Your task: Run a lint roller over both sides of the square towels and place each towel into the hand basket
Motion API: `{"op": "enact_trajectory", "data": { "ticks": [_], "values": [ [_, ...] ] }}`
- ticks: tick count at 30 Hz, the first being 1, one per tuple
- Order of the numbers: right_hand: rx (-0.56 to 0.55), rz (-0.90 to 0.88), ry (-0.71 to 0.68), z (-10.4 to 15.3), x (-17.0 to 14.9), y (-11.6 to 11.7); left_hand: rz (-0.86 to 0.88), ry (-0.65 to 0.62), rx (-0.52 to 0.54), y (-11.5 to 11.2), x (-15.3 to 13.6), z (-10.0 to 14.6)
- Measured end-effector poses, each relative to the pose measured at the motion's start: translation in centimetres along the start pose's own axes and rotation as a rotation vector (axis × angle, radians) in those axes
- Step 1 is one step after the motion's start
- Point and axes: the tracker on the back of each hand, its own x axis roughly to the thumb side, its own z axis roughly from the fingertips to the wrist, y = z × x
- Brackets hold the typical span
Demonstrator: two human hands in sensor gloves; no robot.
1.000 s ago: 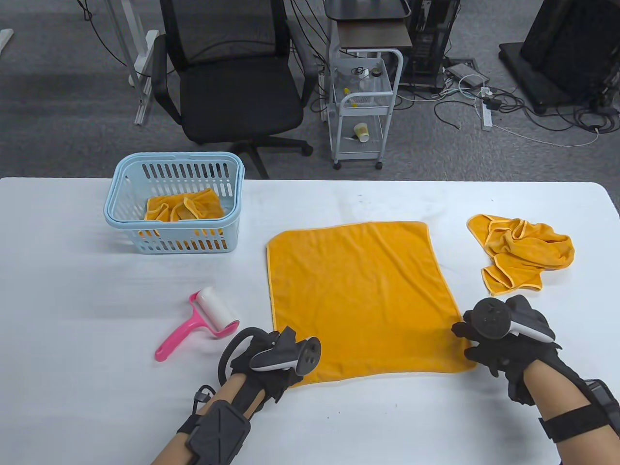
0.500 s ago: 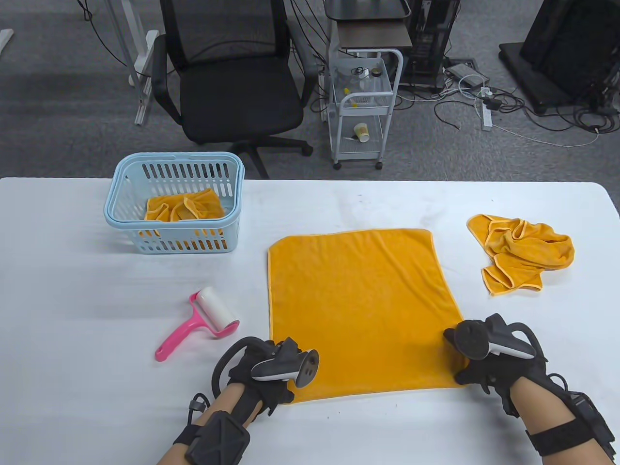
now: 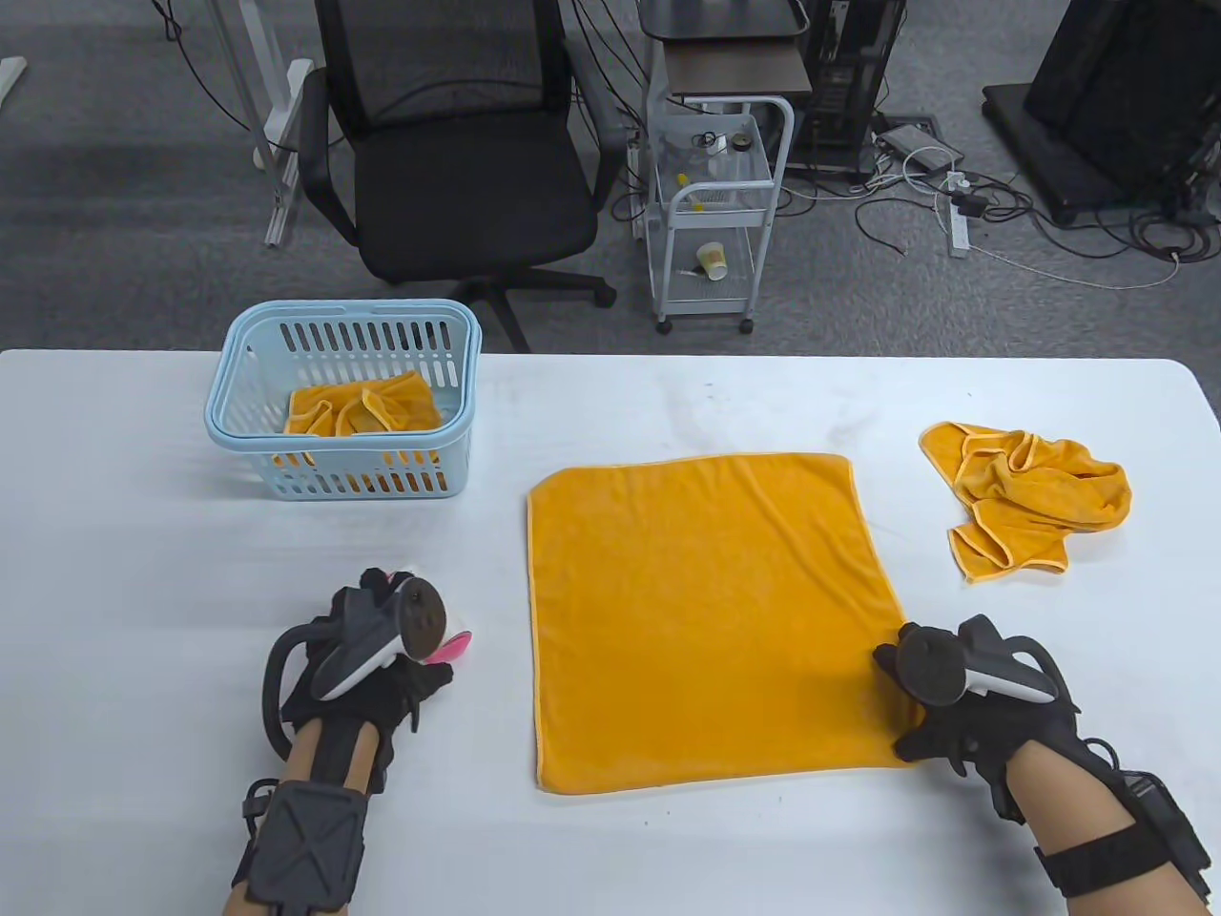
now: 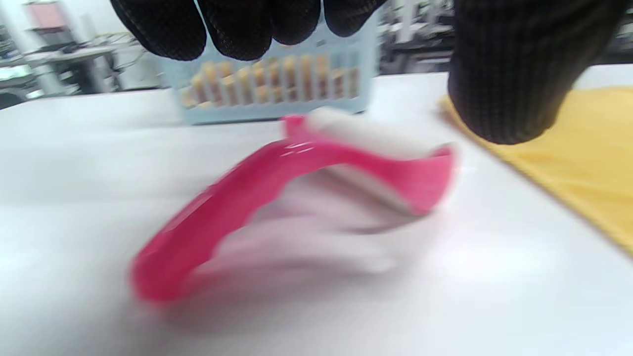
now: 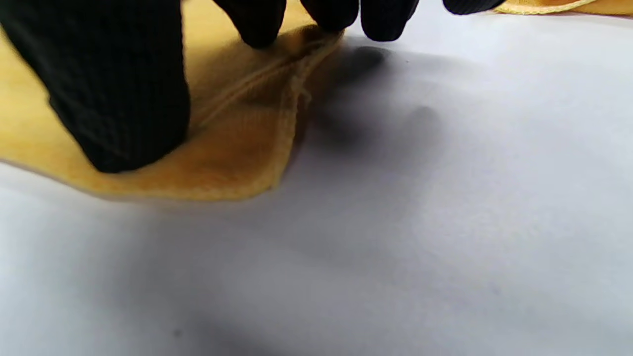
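An orange square towel (image 3: pixel 706 611) lies spread flat in the middle of the white table. My right hand (image 3: pixel 911 711) sits on its near right corner, where the thumb (image 5: pixel 123 99) and a fingertip (image 5: pixel 257 24) press the cloth down. My left hand (image 3: pixel 382 634) hovers over the pink lint roller (image 4: pixel 277 183), left of the towel. Its fingers (image 4: pixel 237 24) and thumb (image 4: pixel 499 74) hang spread above the roller without gripping it. Only a pink bit of the lint roller (image 3: pixel 446 649) shows past the tracker in the table view.
A light blue hand basket (image 3: pixel 238 434) stands at the back left with an orange towel (image 3: pixel 362 405) inside. Another crumpled orange towel (image 3: pixel 1030 496) lies at the right. An office chair and a white cart stand beyond the table's far edge.
The towel was first drawn a little toward the near edge. My left hand then let go of its near left corner and moved left over the lint roller. My right hand stayed on its corner.
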Motion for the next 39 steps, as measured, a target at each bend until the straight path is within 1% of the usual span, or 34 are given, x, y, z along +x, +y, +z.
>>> {"op": "enact_trajectory", "data": {
  "ticks": [3,8,11,13,15,17,19,21,24,25,26,27,28,30,33,35,37,39],
  "values": [
    [0.003,-0.007,-0.002,0.0,0.0,0.0,0.024,0.082,-0.080,-1.3,-1.7,-1.3],
    [0.006,-0.014,-0.007,0.0,-0.1,0.1,0.041,0.143,-0.126,-3.2,-2.6,-2.6],
    [0.007,-0.017,-0.008,0.0,-0.1,0.1,0.063,0.173,-0.106,-4.3,-2.8,-3.2],
    [0.009,-0.018,-0.009,0.0,-0.1,0.1,0.089,0.187,-0.048,-4.6,-2.9,-3.4],
    [0.011,-0.008,-0.010,0.0,0.0,0.1,0.126,0.168,-0.039,-4.7,-2.7,-3.4],
    [0.011,0.001,-0.010,0.1,0.1,0.1,0.217,0.113,-0.032,-4.2,-2.2,-3.1],
    [0.012,0.004,-0.008,0.1,0.1,0.1,0.268,0.015,-0.012,-3.0,-0.4,-2.5],
    [0.017,0.000,-0.005,0.1,0.1,0.1,0.246,-0.073,0.028,-1.8,2.1,-1.5],
    [0.023,0.005,0.008,0.1,0.1,0.1,0.194,-0.226,0.073,-0.2,7.3,0.0],
    [0.028,0.006,0.012,0.1,0.1,0.1,0.179,-0.307,0.076,0.4,10.1,0.8],
    [0.032,0.004,0.013,0.1,0.0,0.1,0.168,-0.353,0.077,0.5,11.7,1.2],
    [0.035,-0.002,0.014,0.2,0.0,0.2,0.153,-0.415,0.072,0.5,14.0,1.8],
    [0.035,-0.002,0.014,0.2,0.0,0.2,0.145,-0.456,0.064,0.4,15.6,2.1],
    [0.036,0.001,0.015,0.2,0.1,0.2,0.107,-0.570,0.041,-0.4,19.7,3.0],
    [0.038,0.007,0.017,0.2,0.2,0.2,0.076,-0.661,-0.003,-1.8,23.8,3.7],
    [0.038,0.011,0.018,0.2,0.2,0.2,0.060,-0.701,-0.035,-2.6,25.4,3.8],
    [0.039,0.012,0.019,0.2,0.2,0.3,0.044,-0.709,-0.057,-3.3,26.4,3.7],
    [0.039,0.010,0.020,0.2,0.2,0.3,0.024,-0.704,-0.069,-3.9,26.7,3.3]
  ]
}}
